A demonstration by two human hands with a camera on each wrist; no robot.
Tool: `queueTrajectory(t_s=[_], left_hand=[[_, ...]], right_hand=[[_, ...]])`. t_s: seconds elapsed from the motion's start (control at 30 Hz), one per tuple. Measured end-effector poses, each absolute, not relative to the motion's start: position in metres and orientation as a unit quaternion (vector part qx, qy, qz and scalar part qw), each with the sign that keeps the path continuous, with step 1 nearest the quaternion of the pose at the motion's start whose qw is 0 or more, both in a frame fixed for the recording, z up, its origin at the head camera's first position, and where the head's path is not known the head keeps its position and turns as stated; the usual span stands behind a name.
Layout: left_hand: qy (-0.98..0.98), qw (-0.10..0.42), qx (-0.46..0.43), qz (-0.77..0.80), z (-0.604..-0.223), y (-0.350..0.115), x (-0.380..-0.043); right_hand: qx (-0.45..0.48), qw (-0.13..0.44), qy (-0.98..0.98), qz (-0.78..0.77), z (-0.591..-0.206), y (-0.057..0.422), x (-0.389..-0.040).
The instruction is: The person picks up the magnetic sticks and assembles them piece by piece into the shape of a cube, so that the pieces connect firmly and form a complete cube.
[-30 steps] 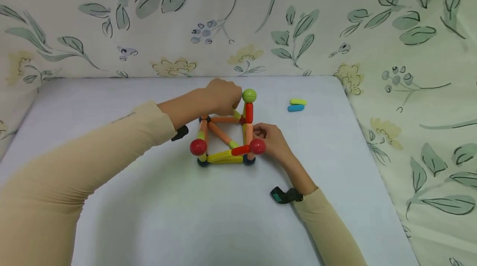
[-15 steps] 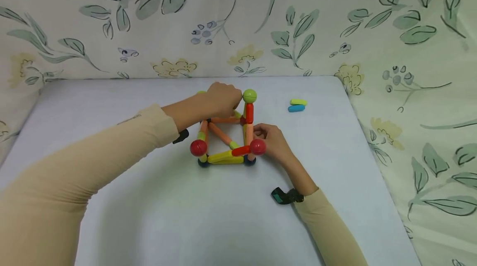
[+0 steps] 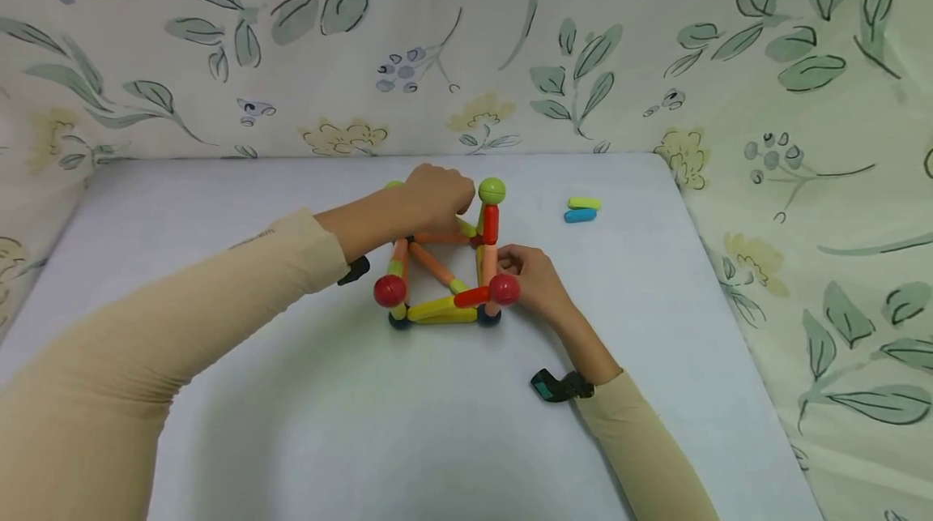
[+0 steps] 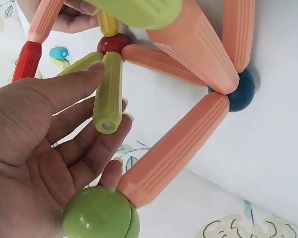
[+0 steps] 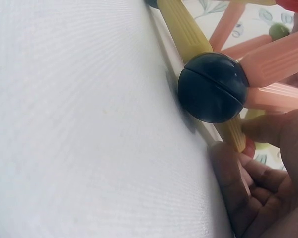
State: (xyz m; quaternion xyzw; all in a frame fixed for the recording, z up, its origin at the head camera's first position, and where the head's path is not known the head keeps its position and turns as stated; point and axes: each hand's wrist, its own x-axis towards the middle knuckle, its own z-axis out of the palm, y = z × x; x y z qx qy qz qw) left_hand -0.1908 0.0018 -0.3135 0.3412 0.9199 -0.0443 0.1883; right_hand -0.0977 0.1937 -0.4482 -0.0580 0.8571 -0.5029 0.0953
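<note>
A frame of magnetic sticks and balls stands on the white table. My left hand (image 3: 437, 197) is at its far side, pinching a yellow-green magnetic stick (image 4: 108, 94) between thumb and fingers. One end of that stick meets a low red ball (image 4: 113, 43); the other end is bare. At the frame's right side, my right hand (image 3: 535, 278) pinches a yellow base stick (image 5: 231, 133) close to the table, beside a dark blue ball (image 5: 213, 88). A green ball (image 4: 100, 213) on an orange stick (image 4: 174, 148) is near my left fingers.
Two loose sticks, one yellow-green (image 3: 584, 202) and one blue (image 3: 580, 215), lie on the table (image 3: 408, 416) to the right. Two red balls (image 3: 389, 291) top the near posts, and a green ball (image 3: 492, 190) tops the far right post. Floral cloth (image 3: 466, 43) hangs behind.
My left hand and forearm have shifted slightly toward me, revealing a green ball behind the forearm. My right hand keeps its grip at the base. The view has tilted a little.
</note>
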Motion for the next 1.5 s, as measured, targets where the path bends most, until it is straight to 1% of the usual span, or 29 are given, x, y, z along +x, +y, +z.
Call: queueTrajectory(t_s=[0.13, 0.27, 0.37, 0.47, 0.57, 0.67, 0.73, 0.83, 0.97, 1.07, 1.13, 1.27, 1.4, 1.5], left_hand=[[0.923, 0.166, 0.344, -0.045, -0.307, -0.008, -0.188], [0.930, 0.133, 0.341, -0.017, -0.288, -0.026, -0.178], [0.942, 0.112, 0.313, 0.046, -0.271, -0.051, -0.165], [0.952, 0.081, 0.268, 0.123, -0.264, -0.088, -0.150], [0.953, 0.046, 0.226, 0.196, -0.272, -0.129, -0.134], [0.949, 0.034, 0.187, 0.250, -0.296, -0.162, -0.120], [0.945, 0.046, 0.169, 0.275, -0.316, -0.176, -0.112], [0.936, 0.085, 0.153, 0.306, -0.350, -0.185, -0.106], [0.907, 0.155, 0.142, 0.365, -0.390, -0.173, -0.110], [0.879, 0.206, 0.121, 0.414, -0.411, -0.162, -0.118], [0.860, 0.236, 0.101, 0.442, -0.420, -0.155, -0.121], [0.832, 0.276, 0.075, 0.476, -0.427, -0.144, -0.125], [0.819, 0.292, 0.063, 0.490, -0.431, -0.135, -0.124], [0.824, 0.281, 0.065, 0.488, -0.432, -0.130, -0.122]], right_hand=[[-0.059, 0.094, 0.858, -0.502, -0.450, 0.192, -0.098], [-0.061, 0.097, 0.857, -0.503, -0.452, 0.191, -0.098], [-0.062, 0.096, 0.859, -0.499, -0.453, 0.190, -0.098], [-0.058, 0.097, 0.863, -0.491, -0.453, 0.191, -0.099], [-0.051, 0.099, 0.867, -0.485, -0.454, 0.192, -0.099], [-0.046, 0.100, 0.867, -0.485, -0.454, 0.195, -0.099], [-0.042, 0.101, 0.868, -0.484, -0.454, 0.197, -0.098], [-0.040, 0.098, 0.870, -0.481, -0.454, 0.200, -0.097], [-0.038, 0.090, 0.871, -0.481, -0.457, 0.203, -0.097], [-0.042, 0.091, 0.866, -0.490, -0.460, 0.201, -0.098], [-0.043, 0.095, 0.863, -0.494, -0.461, 0.198, -0.098], [-0.039, 0.095, 0.861, -0.497, -0.462, 0.195, -0.097], [-0.039, 0.091, 0.861, -0.499, -0.462, 0.193, -0.095], [-0.039, 0.090, 0.861, -0.498, -0.457, 0.195, -0.094]])
